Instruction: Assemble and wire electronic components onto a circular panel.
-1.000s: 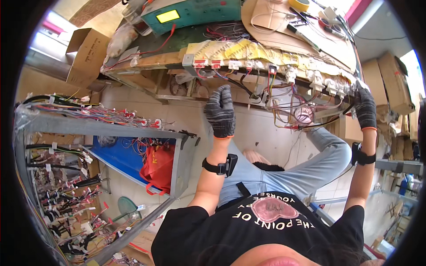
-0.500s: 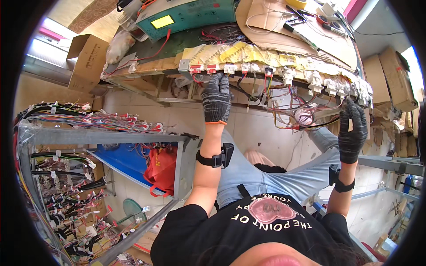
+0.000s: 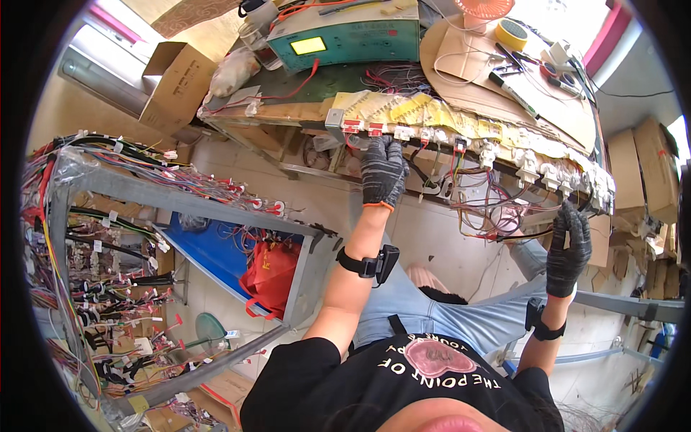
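Note:
My left hand (image 3: 384,173), in a dark grey knitted glove with an orange cuff, reaches up to the bench's front edge. Its fingers are pressed together just below a white connector (image 3: 403,133), and whatever they grip is hidden. Two red connectors (image 3: 375,129) sit beside it to the left. Toward the right end of the same row, my right hand (image 3: 568,252), gloved alike, has its fingers drawn together under the white connector housings (image 3: 550,176). A wire harness (image 3: 479,209) hangs between my hands, and a black cable (image 3: 529,235) runs toward the right one.
A teal tester (image 3: 345,45) with a lit yellow screen stands on the bench. Markers (image 3: 513,93), scissors and tape lie on cardboard at the right. Left of me, a metal frame (image 3: 173,219) carries many wire harnesses, with a red bag (image 3: 272,277) in a blue tray.
The whole view has shifted, so the bench sits lower and further right. My left hand stays near the same connectors; my right hand has drawn slightly left and away from the row.

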### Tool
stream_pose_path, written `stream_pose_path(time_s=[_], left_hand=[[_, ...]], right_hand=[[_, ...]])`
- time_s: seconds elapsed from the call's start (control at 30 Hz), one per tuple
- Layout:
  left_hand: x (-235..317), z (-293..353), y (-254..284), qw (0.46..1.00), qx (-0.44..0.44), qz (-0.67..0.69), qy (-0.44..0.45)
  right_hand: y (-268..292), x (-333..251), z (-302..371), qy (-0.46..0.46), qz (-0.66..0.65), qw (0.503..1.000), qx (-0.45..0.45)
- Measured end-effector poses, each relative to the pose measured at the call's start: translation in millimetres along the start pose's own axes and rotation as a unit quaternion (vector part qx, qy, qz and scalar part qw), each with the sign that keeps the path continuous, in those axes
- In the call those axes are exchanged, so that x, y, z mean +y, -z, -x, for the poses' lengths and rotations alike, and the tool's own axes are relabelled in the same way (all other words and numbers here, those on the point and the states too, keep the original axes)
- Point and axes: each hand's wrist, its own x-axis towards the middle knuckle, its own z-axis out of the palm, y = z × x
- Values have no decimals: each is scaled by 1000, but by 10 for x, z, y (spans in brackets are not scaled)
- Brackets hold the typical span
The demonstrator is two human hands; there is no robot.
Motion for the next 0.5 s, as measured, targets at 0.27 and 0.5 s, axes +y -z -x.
stream_pose_path(time_s=[0.27,0.5], left_hand=[[-27,-24,-49,1000,14,17,21],[-366,-102,33,948,66,-231,-207]], right_hand=[[-56,89,17,-15,-14,1000,16],[-91,165,89,-19,-34,999,17]])
